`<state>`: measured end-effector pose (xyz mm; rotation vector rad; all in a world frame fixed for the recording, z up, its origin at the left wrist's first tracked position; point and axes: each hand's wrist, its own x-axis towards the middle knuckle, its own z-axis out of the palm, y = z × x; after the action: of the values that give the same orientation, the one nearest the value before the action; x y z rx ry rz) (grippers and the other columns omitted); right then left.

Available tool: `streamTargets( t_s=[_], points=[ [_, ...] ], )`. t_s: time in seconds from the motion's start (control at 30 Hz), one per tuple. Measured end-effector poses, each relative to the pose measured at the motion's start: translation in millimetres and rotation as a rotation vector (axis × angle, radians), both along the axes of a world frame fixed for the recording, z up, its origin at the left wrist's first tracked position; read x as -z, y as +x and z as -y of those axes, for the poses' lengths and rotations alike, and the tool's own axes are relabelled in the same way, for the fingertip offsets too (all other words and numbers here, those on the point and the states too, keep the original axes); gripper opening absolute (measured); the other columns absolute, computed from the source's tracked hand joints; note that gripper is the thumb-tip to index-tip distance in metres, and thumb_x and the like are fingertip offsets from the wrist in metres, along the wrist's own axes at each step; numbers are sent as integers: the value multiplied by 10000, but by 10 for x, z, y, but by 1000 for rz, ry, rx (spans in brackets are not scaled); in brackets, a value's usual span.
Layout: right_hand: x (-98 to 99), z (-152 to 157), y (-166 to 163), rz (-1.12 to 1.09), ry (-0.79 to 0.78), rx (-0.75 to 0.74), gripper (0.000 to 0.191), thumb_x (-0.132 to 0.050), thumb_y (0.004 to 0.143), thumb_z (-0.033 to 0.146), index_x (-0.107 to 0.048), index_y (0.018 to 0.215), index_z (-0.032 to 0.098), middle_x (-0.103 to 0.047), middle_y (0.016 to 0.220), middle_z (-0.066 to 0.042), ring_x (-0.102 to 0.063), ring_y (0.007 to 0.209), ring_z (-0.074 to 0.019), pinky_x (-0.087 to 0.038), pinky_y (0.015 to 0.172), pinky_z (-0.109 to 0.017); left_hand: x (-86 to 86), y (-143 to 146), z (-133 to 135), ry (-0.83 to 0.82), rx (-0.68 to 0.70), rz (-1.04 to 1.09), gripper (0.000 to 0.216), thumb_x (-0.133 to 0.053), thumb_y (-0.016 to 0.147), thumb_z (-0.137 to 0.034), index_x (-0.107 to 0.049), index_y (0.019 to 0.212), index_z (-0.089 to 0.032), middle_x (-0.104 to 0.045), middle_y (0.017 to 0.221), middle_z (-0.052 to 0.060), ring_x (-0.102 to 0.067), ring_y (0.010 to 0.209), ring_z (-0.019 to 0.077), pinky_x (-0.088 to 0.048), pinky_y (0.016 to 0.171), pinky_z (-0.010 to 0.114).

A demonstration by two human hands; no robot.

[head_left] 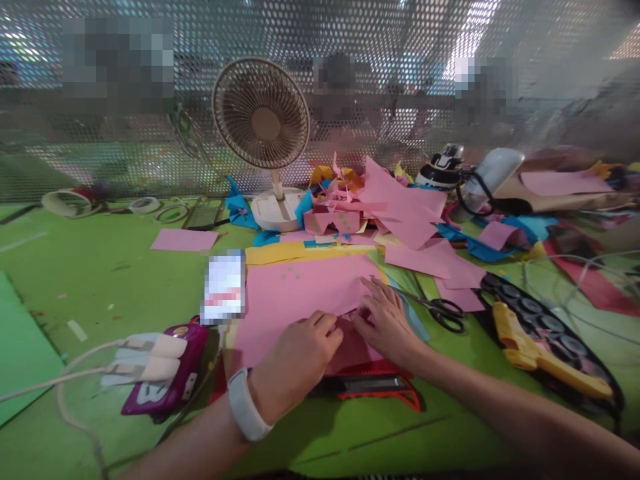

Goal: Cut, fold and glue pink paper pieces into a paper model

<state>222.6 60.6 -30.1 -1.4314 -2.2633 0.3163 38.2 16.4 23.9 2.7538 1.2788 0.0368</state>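
A pink sheet of paper [280,293] lies in front of me on top of yellow and blue sheets, with a few small green dots near its far edge. My left hand [310,347], with a pale band on its wrist, rests on the near part, fingers curled and pinching at the paper. Close on its right, my right hand [385,320] has bent fingers and thumb at a raised pink edge; the exact grip is partly hidden. Below the hands lies a red and black utility knife [370,385]. Black-handled scissors [445,313] lie right of my right hand.
A white fan [263,123] stands at the back beside a heap of cut pink paper [395,200]. Left are a phone [223,287] and a purple power strip [170,373] with cables. A yellow glue gun [545,360] rests on a black tray [555,320] at right.
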Motion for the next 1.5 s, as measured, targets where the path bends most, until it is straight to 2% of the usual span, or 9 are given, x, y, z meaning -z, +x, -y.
streamTargets(
  t_s=[0.17, 0.37, 0.57, 0.77, 0.9, 1.07, 1.2, 1.37, 1.5],
  points=[
    [-7, -4, 2, -22, 5, -2, 100, -548, 746, 207, -537, 647, 209, -419, 1367, -57, -255, 1307, -283, -277, 983, -505, 16, 56, 61, 32, -5, -1, 198, -475, 793, -62, -549, 952, -154, -583, 969, 71, -544, 886, 215, -495, 718, 342],
    [-16, -6, 0, -21, 0, -2, 97, -550, 757, 226, -550, 661, 209, -417, 1370, -62, -274, 1296, -279, -286, 980, -488, 68, 98, 98, 72, -27, 0, 262, -477, 818, -114, -523, 1072, -160, -570, 1034, 70, -527, 902, 219, -474, 755, 366],
    [-3, -6, 0, -25, 6, -8, 98, -551, 757, 213, -547, 659, 213, -438, 1349, -53, -281, 1290, -282, -286, 982, -490, 100, 134, 87, 92, -18, -6, 144, -457, 836, -142, -573, 920, -154, -559, 1008, 81, -501, 920, 229, -437, 801, 397],
    [2, -7, 6, -7, 12, -19, 97, -540, 774, 223, -541, 678, 212, -418, 1367, -59, -285, 1288, -286, -279, 988, -495, 101, 150, 74, 109, -16, 26, 168, -433, 873, -222, -584, 856, -150, -556, 969, 86, -496, 905, 238, -435, 771, 412],
    [24, 3, 29, 33, 53, 0, 71, -559, 778, 263, -525, 757, 205, -407, 1367, -101, -267, 1297, -291, -265, 1005, -489, 102, 158, 75, 111, 0, 11, 208, -413, 889, -233, -597, 908, -138, -558, 993, 86, -492, 929, 254, -441, 761, 427],
    [43, 33, 66, 36, 54, 20, 178, -549, 812, 354, -503, 893, 202, -398, 1349, -133, -301, 1273, -303, -284, 997, -497, 99, 157, 74, 118, 34, -4, 247, -393, 899, -247, -611, 902, -132, -562, 1023, 95, -496, 930, 264, -445, 735, 429],
    [49, 43, 73, 21, 39, 34, 207, -548, 811, 383, -490, 900, 205, -441, 1279, -144, -342, 1239, -301, -307, 989, -484, 101, 151, 71, 132, 23, 12, 282, -371, 908, -274, -611, 920, -125, -569, 1028, 104, -504, 946, 262, -439, 783, 437],
    [54, 30, 69, 22, 21, 41, 204, -546, 813, 371, -488, 904, 199, -434, 1269, -144, -347, 1227, -291, -305, 994, -467, 133, 164, 82, 146, 22, 56, 311, -354, 914, -280, -556, 1070, -102, -576, 1061, 114, -519, 969, 252, -444, 821, 421],
    [23, 22, 64, 34, -7, 39, 235, -539, 813, 408, -500, 898, 193, -462, 1231, -133, -383, 1195, -282, -312, 990, -454, 139, 165, 74, 135, 51, 43, 290, -381, 908, -289, -579, 1020, -110, -589, 1033, 109, -532, 953, 250, -471, 788, 406]
  ],
)
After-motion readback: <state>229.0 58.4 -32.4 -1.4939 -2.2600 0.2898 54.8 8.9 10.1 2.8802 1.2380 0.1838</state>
